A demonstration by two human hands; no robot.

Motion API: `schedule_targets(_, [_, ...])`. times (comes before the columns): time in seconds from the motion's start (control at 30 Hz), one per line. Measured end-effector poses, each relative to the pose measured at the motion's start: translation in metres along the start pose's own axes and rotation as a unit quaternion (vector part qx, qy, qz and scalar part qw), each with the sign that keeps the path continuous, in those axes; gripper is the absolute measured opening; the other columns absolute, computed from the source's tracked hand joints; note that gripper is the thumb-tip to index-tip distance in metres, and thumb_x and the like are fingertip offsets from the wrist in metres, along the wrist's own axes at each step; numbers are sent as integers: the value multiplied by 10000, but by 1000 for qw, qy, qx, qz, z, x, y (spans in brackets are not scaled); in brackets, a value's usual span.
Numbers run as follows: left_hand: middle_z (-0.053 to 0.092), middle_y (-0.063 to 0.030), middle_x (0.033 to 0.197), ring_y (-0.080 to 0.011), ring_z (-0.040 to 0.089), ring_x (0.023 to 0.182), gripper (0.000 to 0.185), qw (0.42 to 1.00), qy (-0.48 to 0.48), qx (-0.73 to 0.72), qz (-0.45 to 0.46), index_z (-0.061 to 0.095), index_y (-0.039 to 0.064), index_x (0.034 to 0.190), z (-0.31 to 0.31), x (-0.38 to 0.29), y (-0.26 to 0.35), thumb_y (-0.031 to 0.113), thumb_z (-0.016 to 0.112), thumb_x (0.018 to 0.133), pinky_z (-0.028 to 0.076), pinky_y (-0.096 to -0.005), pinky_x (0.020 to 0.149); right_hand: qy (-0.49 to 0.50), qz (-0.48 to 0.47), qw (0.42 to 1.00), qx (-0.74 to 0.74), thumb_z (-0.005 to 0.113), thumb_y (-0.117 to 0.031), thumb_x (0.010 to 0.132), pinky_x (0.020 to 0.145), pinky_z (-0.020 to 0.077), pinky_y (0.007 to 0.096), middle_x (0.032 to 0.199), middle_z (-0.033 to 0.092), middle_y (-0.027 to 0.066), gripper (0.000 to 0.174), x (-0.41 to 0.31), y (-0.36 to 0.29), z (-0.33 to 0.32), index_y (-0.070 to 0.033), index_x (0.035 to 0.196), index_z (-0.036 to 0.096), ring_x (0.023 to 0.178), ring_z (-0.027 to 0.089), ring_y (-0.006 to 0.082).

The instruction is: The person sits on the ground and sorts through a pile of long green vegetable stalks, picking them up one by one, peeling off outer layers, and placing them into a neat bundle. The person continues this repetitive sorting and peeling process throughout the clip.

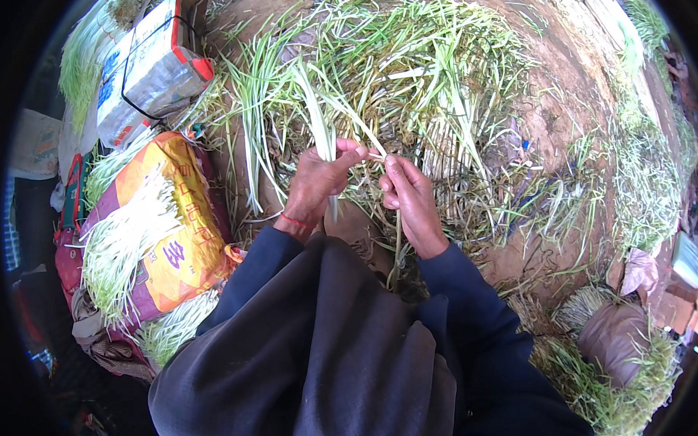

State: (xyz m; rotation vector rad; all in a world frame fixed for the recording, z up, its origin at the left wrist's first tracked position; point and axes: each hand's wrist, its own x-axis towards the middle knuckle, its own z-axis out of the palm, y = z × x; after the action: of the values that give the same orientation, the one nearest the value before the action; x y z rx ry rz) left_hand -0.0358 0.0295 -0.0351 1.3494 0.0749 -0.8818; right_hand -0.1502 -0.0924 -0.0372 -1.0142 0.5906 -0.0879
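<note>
My left hand (320, 176), with a red string at the wrist, holds a few pale, flat-leaved stalks (321, 127), probably garlic chives or young garlic, upright in its palm. Its thumb and forefinger also pinch at the tip of another stalk. Close by on the right, my right hand (409, 196) grips this long single stalk (399, 233). Its lower part hangs below the fist and its leaves (360, 121) rise above the fingertips. The fingertips of both hands nearly meet. Beneath them spreads a large heap of similar stalks (401, 72) on the ground, green tops mixed with brown, withered bits.
To my left, a yellow and maroon printed sack (193, 223) bears a cleaned white bunch (136, 237). Beyond it stands a strapped, plastic-wrapped package (142, 75). Bare earth (553, 130) borders the heap; a brown bundle (615, 338) lies at lower right. A shoe (355, 235) shows below my hands.
</note>
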Motion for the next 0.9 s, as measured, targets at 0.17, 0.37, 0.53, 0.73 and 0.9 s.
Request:
schedule_targets(0.17, [706,-30,865,-22,359,472,119,998,-42,-22,-27,646,80,929,-1,-5,-3,160,711,871,271,-205,433,14,20,990,140,482,-286,1030,542,307,202,764,475,-23,317,1,-2,-13,-24,1183,571,575,360,39])
schedule_targets(0.37, [690,-35,890,-19,357,464,155,991,-70,-42,-106,620,86,909,-7,1,-17,210,707,878,263,-205,425,14,57,987,148,503,-300,1017,645,476,234,895,615,35,316,-5,-13,-20,-26,1146,592,686,552,83])
schedule_targets(0.53, [630,12,800,-6,317,448,216,996,-17,-22,-81,624,87,897,-11,4,-19,292,692,904,221,-201,403,17,-51,998,-40,566,-232,991,691,514,238,941,668,59,292,-12,-9,-12,15,1129,636,756,629,100])
schedule_targets(0.73, [518,67,656,-14,315,467,186,997,-59,-38,-41,660,85,951,-6,0,-9,265,689,913,212,-209,425,47,-101,984,-142,643,-154,943,642,514,221,880,673,65,264,-2,8,2,47,1113,647,741,650,98])
schedule_targets(0.9, [457,84,592,-21,299,465,154,998,-59,-7,-25,663,96,948,-5,-3,-11,249,665,933,211,-219,427,17,-126,978,-164,651,-164,940,662,521,230,918,665,51,250,1,18,0,36,1089,656,788,636,83])
